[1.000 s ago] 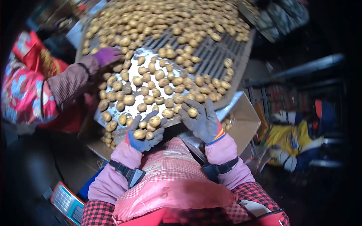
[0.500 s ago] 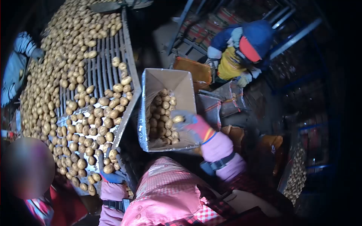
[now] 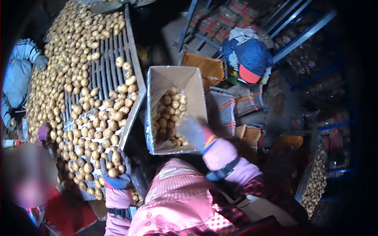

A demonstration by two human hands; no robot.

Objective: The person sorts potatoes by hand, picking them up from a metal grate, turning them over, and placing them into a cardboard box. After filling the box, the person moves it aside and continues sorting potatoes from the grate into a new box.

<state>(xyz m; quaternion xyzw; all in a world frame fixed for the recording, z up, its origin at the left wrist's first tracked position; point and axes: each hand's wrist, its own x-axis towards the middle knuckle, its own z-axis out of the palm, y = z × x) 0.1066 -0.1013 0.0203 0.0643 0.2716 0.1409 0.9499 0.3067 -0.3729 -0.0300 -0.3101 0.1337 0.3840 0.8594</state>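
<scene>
My left hand [image 3: 118, 179], in a grey and blue glove, is cupped around a few potatoes [image 3: 113, 172] at the near edge of the sorting table. Over the right side of a plastic-lined cardboard box [image 3: 197, 90] is my gloved right hand [image 3: 192, 133], smeared by motion. I cannot make out its fingers or whether anything is in them. A heap of potatoes [image 3: 170, 110] lies inside the box, mostly along its left and middle. More potatoes [image 3: 88, 133] are spread on the table beside my left hand.
Metal bars [image 3: 104, 70] form part of the sorting table [image 3: 136, 67]. Another person's gloved hand [image 3: 40, 62] is at its left side. A person in a blue cap [image 3: 252, 57] bends among open bags [image 3: 202, 67] at the right. Metal rails [image 3: 305, 37] stand behind.
The potato seen in my right hand is no longer visible, and that hand is now blurred over the box. The person in the cap has bent lower. My left hand stays at the table edge.
</scene>
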